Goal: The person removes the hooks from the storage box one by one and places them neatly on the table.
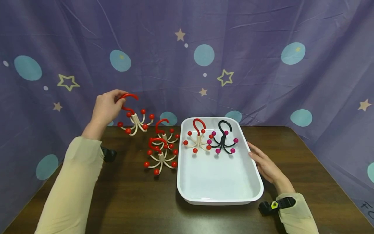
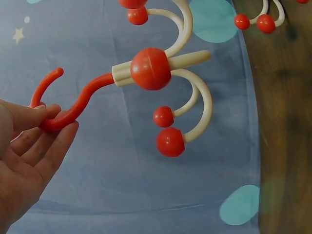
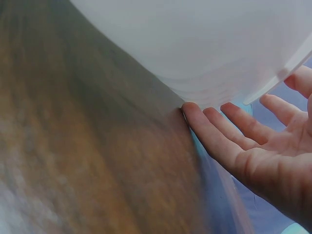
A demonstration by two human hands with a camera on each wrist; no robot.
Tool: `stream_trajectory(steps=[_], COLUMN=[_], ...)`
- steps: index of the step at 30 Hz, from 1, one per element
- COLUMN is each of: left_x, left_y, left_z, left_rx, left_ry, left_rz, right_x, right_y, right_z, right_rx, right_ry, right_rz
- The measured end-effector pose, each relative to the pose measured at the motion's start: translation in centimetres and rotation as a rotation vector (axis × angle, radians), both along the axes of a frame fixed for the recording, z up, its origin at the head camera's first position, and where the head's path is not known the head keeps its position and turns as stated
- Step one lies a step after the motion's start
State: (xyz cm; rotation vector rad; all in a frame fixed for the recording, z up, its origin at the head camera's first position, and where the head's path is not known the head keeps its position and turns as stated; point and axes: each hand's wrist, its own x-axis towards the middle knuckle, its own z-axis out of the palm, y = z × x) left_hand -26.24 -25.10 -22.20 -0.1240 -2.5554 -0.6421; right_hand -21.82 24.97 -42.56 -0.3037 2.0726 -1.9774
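Note:
My left hand (image 1: 106, 107) pinches the red hook of a claw-shaped hanger (image 1: 135, 119) above the table's far left part. Its cream arms curve upward and end in red balls; the left wrist view shows thumb and fingers around the hook of this hanger (image 2: 151, 68). At the right side of a white tray (image 1: 216, 182) is my right hand (image 1: 267, 167), its extended fingers (image 3: 209, 131) touching the outer wall. Inside the tray's far end stand a red-and-cream hanger (image 1: 199, 139) and a black hanger (image 1: 223, 140) with magenta balls.
Two more red-and-cream hangers stand left of the tray, a front one (image 1: 161, 158) overlapping a back one (image 1: 164, 136) in the head view. A brown wooden table (image 1: 131, 198) carries everything. Behind it hangs a purple curtain (image 1: 157, 65) with stars and ovals.

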Motion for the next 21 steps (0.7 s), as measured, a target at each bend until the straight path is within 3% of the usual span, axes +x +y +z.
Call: stream_trajectory(steps=[6,15,21], left_x=[-0.5,-1.4,-1.7], left_y=[-0.8,-1.5,-1.6], left_z=[-1.2,-4.0,-5.2], left_rx=[-0.008,0.005,0.011], left_ry=[-0.010,-0.016,-0.013], left_rz=[0.008,-0.001,-0.014], right_x=[0.0,0.1,0.1], right_y=[0.0,-0.1,-0.1], right_z=[0.0,0.0,0.1], right_rx=[0.009,-0.006,0.003], right_ry=[-0.005,-0.019,-0.022], right_rz=[-0.002,0.001,-0.011])
